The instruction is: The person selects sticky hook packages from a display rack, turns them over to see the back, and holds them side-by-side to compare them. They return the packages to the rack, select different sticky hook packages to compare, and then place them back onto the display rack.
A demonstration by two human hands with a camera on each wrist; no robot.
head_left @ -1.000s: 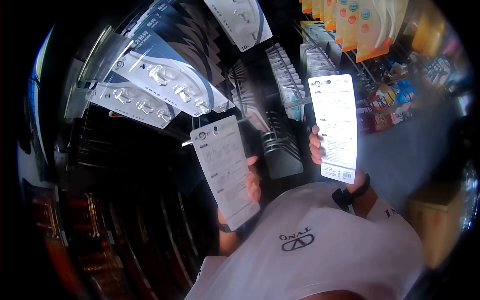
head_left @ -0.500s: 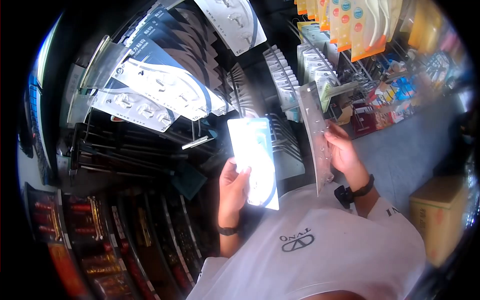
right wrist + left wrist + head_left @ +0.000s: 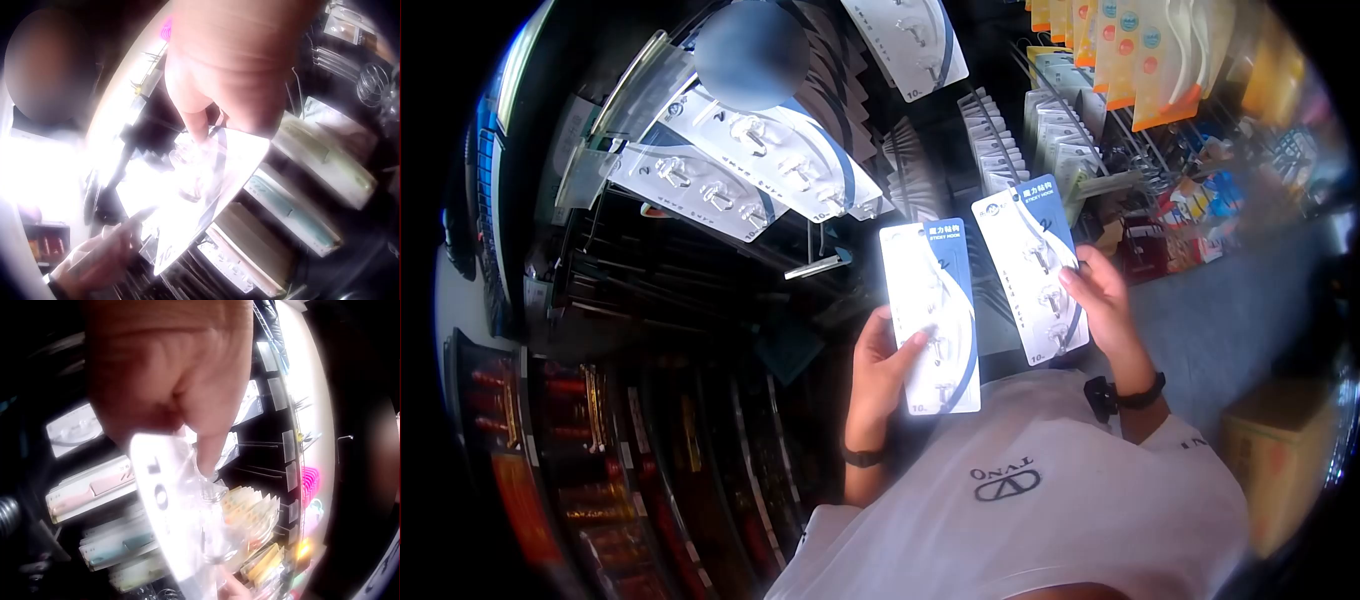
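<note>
In the head view my left hand [image 3: 878, 372] pinches a blue-and-white sticky hook card [image 3: 922, 300], thumb on its front. My right hand [image 3: 1108, 308] pinches a similar card [image 3: 1025, 265] by its right edge, thumb on the front. Both cards face up with clear hooks showing, side by side and slightly apart. The left wrist view has the left hand [image 3: 178, 375] over its card [image 3: 165, 512], whose corner shows "10". Glare washes out much of the right hand's card [image 3: 234, 165] in the right wrist view, under the right hand [image 3: 234, 69].
More hook cards [image 3: 745, 150] hang on a rack at the upper left, and orange-edged packs [image 3: 1150, 60] at the upper right. Shelves with red goods [image 3: 570, 430] stand at the lower left. A cardboard box [image 3: 1275, 450] sits on the floor at the right.
Both cards, seen from their printed backs a second ago, now show their fronts. The right card has turned from edge-on to face up since half a second ago. Both hands still hold their cards.
</note>
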